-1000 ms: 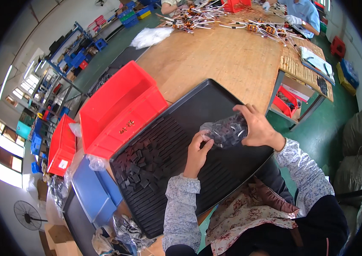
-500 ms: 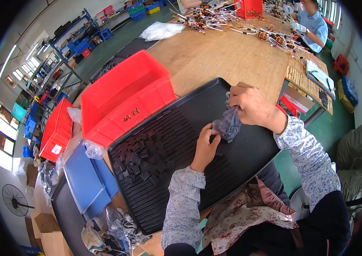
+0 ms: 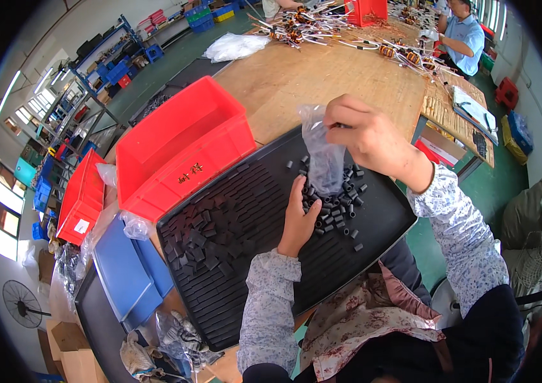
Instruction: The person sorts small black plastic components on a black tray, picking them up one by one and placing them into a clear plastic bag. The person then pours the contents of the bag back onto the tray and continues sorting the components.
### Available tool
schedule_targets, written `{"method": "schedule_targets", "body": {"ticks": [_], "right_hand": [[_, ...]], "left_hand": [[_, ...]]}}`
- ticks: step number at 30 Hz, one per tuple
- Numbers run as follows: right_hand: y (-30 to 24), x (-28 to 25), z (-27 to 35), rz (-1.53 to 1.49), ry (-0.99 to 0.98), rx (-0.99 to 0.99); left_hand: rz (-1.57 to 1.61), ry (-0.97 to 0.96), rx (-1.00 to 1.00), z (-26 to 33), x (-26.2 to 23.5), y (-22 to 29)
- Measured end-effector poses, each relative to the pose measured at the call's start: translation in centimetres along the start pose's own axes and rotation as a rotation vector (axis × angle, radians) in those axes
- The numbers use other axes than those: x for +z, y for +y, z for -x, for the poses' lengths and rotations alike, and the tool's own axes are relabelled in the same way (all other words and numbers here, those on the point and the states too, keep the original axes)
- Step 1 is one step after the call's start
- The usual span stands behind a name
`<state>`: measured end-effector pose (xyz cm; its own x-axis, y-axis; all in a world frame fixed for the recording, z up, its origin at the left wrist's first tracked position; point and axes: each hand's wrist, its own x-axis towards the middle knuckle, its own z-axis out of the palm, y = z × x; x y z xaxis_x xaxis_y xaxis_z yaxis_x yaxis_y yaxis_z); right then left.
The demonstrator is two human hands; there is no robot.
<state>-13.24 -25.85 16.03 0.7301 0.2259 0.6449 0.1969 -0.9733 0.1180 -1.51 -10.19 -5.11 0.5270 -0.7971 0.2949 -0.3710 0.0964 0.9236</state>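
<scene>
My right hand (image 3: 370, 137) pinches the upper part of a clear plastic bag (image 3: 326, 163), which hangs over the black tray (image 3: 271, 159). Under and around the bag lies a heap of small black tubes (image 3: 341, 207), spread on the tray's right part. My left hand (image 3: 299, 220) is beside the heap with thumb and fingers apart, its fingertips near the bag's lower end. At the tray's left lies a pile of flat black pieces (image 3: 204, 239), next to rows of similar dark strips (image 3: 236, 313).
A red bin (image 3: 185, 150) stands against the tray's far left edge, with another red bin (image 3: 82, 195) further left. Blue plastic panels (image 3: 127, 268) and gloves (image 3: 137, 357) lie left of the tray. Wired coils (image 3: 303, 25) cover the table's far end, where a person (image 3: 462, 41) sits.
The bag was bunched up with dark contents between both hands. Now it is lifted and emptied, the black tubes have spilled onto the tray, and my left hand has let go.
</scene>
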Motion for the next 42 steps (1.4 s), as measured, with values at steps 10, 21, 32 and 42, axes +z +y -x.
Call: {"method": "schedule_targets", "body": {"ticks": [10, 21, 32, 42], "right_hand": [[-0.6, 1.9, 3.2, -0.197, -0.097, -0.013], [6.1, 9.9, 11.8, -0.331, 0.011, 1.120], [5.9, 11.2, 12.5, -0.690, 0.262, 0.941], [-2.1, 2.7, 7.3, -0.052, 0.264, -0.331]], "left_hand": [[-0.010, -0.033, 0.050, 0.2, -0.6, -1.4], [-0.153, -0.056, 0.120, 0.7, -0.2, 2.2], [0.181, -0.051, -0.052, 0.3, 0.8, 2.4], [1.071, -0.100, -0.448, 0.3, 0.1, 3.8]]}}
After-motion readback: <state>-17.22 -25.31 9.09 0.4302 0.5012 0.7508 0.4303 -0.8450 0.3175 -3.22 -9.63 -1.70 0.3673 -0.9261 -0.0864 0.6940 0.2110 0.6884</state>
